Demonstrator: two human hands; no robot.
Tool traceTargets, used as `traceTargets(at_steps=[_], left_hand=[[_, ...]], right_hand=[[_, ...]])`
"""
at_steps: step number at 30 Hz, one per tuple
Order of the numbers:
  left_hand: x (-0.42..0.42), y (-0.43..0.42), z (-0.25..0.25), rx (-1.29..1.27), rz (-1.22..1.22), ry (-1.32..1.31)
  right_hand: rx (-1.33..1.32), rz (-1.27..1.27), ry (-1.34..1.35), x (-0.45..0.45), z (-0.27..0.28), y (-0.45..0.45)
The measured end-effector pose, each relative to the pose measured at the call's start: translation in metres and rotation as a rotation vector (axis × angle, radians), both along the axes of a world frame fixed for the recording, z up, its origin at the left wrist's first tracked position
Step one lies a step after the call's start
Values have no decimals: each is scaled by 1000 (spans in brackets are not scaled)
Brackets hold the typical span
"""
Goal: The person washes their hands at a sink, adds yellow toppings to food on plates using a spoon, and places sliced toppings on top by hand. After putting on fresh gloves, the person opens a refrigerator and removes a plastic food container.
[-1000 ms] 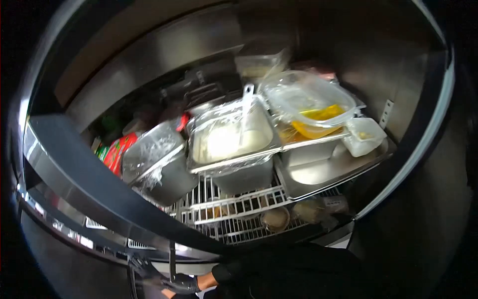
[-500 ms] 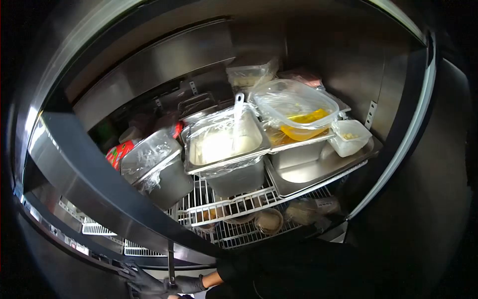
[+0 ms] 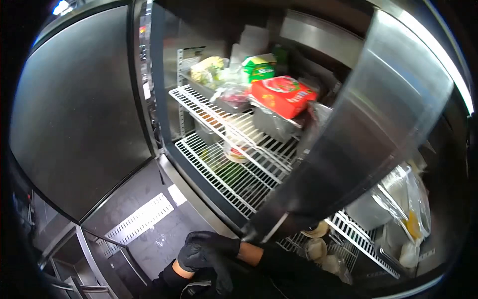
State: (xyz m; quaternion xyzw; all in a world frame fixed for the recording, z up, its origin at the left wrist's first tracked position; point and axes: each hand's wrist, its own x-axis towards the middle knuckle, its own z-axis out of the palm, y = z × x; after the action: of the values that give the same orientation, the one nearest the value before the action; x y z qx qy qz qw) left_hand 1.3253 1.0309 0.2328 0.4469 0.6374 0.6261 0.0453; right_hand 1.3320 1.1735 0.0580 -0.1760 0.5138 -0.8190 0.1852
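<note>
Both of my hands wear black gloves and meet in front of my body, low in the view. My left hand (image 3: 191, 258) comes up from below with its fingers curled. Across it lies my right hand (image 3: 213, 242), bent at the wrist and touching it. A dark strip hangs down beside them; I cannot make out whether it is a finger or loose glove. Anything between the hands is hidden. Beyond them is an open refrigerator, where a red box (image 3: 283, 95) sits on metal pans on the upper wire shelf (image 3: 219, 119).
A refrigerator door (image 3: 82, 109) stands wide at left. A steel centre post (image 3: 358, 114) divides the two bays. A green box (image 3: 260, 68), bagged produce (image 3: 209, 70) and a white tub (image 3: 235, 149) occupy the left bay. Film-covered pans (image 3: 371, 209) stand at right.
My view has swung left, from the right bay's pans to the left bay and its open door. My hands, earlier near a vertical bar at the bottom, are now together before my body.
</note>
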Motion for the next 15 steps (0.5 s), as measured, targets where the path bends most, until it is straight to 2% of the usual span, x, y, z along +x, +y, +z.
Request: traceTargets(at_steps=[4, 7, 12, 15], left_hand=[[-50, 14, -21, 238, -304, -522], [-83, 17, -39, 284, -552, -844], [-150, 12, -67, 77, -927, -1072], [-199, 9, -65, -55, -1099, -1103]], right_hand=[[194, -132, -103, -12, 2, 6], [299, -244, -200, -21, 5, 8], [455, -454, -345, -48, 35, 10], [592, -542, -329, -85, 90, 8]])
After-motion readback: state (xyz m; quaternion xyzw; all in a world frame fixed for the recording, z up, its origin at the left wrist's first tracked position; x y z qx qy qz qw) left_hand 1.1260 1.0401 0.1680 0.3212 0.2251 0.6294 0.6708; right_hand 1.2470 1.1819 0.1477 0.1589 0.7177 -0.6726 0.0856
